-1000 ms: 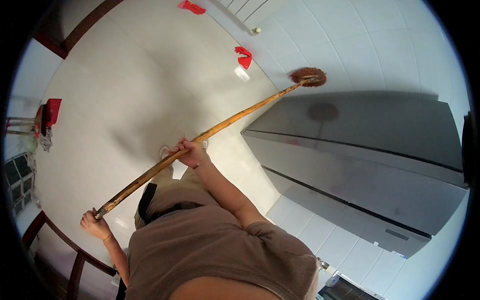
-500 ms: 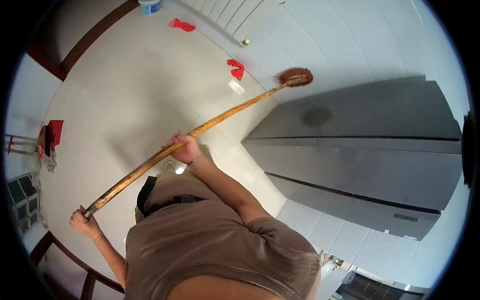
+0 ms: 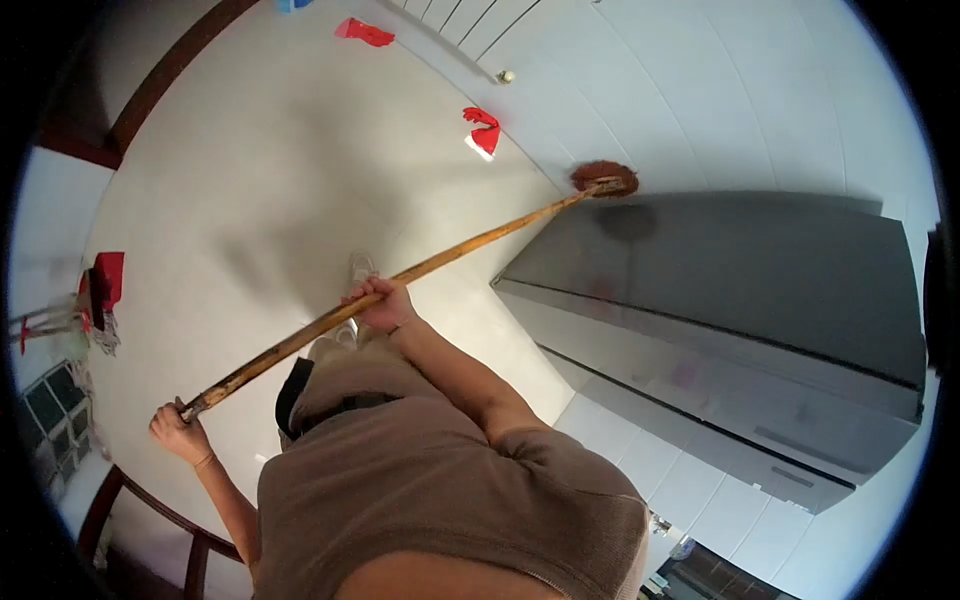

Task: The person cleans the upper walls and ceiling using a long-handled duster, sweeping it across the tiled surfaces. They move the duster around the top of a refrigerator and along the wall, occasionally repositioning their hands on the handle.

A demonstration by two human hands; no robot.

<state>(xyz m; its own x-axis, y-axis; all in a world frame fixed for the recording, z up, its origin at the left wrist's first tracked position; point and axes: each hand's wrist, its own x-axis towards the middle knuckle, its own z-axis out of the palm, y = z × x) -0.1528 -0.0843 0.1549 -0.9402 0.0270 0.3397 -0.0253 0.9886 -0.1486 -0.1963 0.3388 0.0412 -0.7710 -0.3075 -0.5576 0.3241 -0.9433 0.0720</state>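
Observation:
A long-handled brush with a worn wooden pole [image 3: 470, 243] stretches diagonally across the view. Its round, reddish-brown bristle head [image 3: 604, 179] is against or very near the white panelled wall, just past the top edge of the grey refrigerator [image 3: 700, 320]. My left hand [image 3: 180, 434] is closed around the lower end of the pole at the left. Further up, my right hand [image 3: 385, 304] wraps the pole near its middle, in front of my body.
Two red gloves [image 3: 367, 33] [image 3: 484, 132] lie on the pale floor [image 3: 200, 200] near the wall. A red dustpan [image 3: 109, 276] and a mop [image 3: 104, 337] stand at the left. Part of a blue container [image 3: 291, 5] shows at the top edge.
One shoe has come forward past my right hand. The brush head sits slightly lower and further right in view, while the refrigerator has also shifted with the camera. Both hands keep their hold.

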